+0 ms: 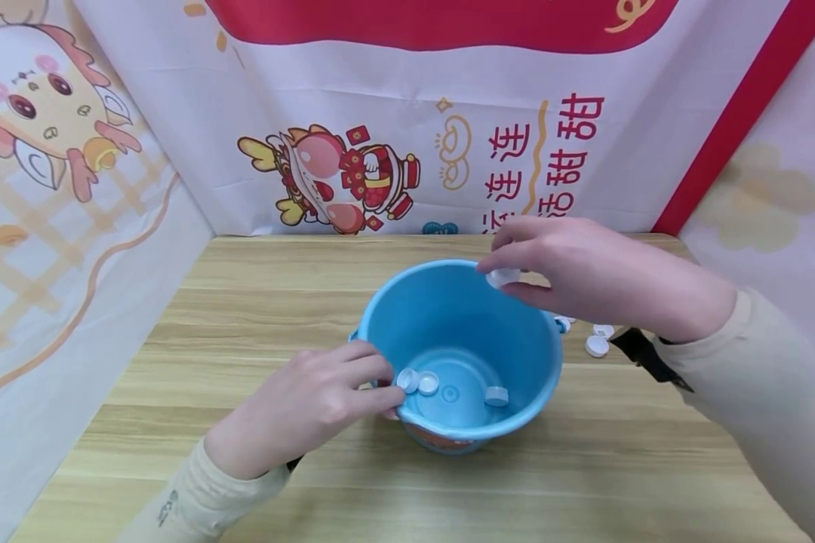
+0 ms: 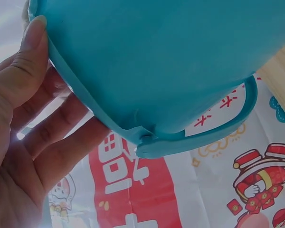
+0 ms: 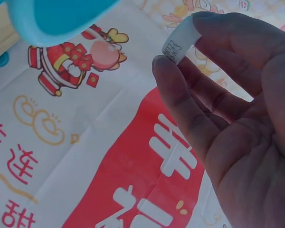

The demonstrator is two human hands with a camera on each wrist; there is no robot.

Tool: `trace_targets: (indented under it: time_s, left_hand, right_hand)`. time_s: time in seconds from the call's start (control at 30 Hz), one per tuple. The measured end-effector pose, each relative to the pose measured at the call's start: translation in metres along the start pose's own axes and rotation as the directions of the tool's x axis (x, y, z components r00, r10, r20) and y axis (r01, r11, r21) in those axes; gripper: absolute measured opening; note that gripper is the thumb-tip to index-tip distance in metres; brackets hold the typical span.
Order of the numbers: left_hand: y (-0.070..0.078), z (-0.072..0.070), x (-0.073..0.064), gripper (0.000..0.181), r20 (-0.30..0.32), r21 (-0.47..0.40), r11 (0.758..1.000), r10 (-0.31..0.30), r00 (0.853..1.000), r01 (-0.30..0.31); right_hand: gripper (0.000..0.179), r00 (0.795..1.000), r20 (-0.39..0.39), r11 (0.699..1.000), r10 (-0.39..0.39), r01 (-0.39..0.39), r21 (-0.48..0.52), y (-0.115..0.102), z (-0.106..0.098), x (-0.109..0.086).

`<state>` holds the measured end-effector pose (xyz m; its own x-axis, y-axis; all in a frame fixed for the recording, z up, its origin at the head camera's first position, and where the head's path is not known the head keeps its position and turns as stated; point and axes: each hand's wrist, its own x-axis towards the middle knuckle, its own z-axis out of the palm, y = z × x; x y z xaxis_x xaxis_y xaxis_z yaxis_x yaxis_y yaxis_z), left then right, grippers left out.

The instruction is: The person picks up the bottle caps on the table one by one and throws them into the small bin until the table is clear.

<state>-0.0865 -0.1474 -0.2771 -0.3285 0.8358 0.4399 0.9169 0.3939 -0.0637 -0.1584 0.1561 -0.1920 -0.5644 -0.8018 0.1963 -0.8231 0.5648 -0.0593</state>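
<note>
A blue bucket (image 1: 462, 317) stands on the wooden table, with several white bottle caps (image 1: 428, 383) lying on its bottom. My left hand (image 1: 326, 388) grips the near left rim; in the left wrist view the thumb (image 2: 34, 35) lies on one side of the wall and the fingers on the other. Above the bucket's far right rim, my right hand (image 1: 570, 268) pinches a white bottle cap (image 1: 502, 277) between thumb and fingertips. Dark printed characters show on the side of that cap (image 3: 180, 40) in the right wrist view.
More white caps (image 1: 597, 346) lie on the table (image 1: 278, 302) to the right of the bucket, partly hidden behind it and the right arm. The bucket's handle (image 2: 204, 140) hangs at its side. Printed cloth (image 1: 380, 90) rises behind the table and on both sides.
</note>
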Motion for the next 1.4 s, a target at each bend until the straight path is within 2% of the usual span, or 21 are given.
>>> trace_targets:
  time_s: [0.13,0.63,0.77,1.0,1.23,1.4]
  left_hand:
    - [0.002,0.0,0.001,0.034,0.032,0.022,1.0,-0.012,0.999,0.011]
    - [0.003,0.001,0.002,0.032,0.054,0.042,0.999,-0.018,0.998,0.016]
    - [0.003,0.001,0.002,0.032,0.053,0.041,0.999,-0.014,0.998,0.012]
    - [0.003,0.001,0.002,0.033,0.049,0.048,0.999,-0.009,0.999,0.007]
    - [0.003,0.001,0.001,0.034,0.055,0.043,0.999,-0.018,0.998,0.016]
    - [0.003,0.0,0.001,0.031,0.047,0.047,0.999,-0.022,0.999,0.02]
  right_hand:
    - [0.04,0.999,0.047,1.0,-0.006,0.006,-0.013,-0.004,-0.003,0.009]
    - [0.042,0.984,0.176,1.0,-0.007,0.007,0.004,-0.016,-0.013,0.029]
    - [0.043,0.977,0.213,1.0,-0.002,-0.004,0.03,-0.018,-0.013,0.033]
    - [0.047,0.957,0.285,0.999,0.045,-0.043,-0.015,-0.022,-0.013,0.035]
    - [0.045,0.966,0.248,0.997,0.072,-0.071,-0.016,-0.014,-0.019,0.029]
    - [0.043,0.974,0.194,0.993,0.118,-0.118,-0.008,0.008,-0.021,0.023]
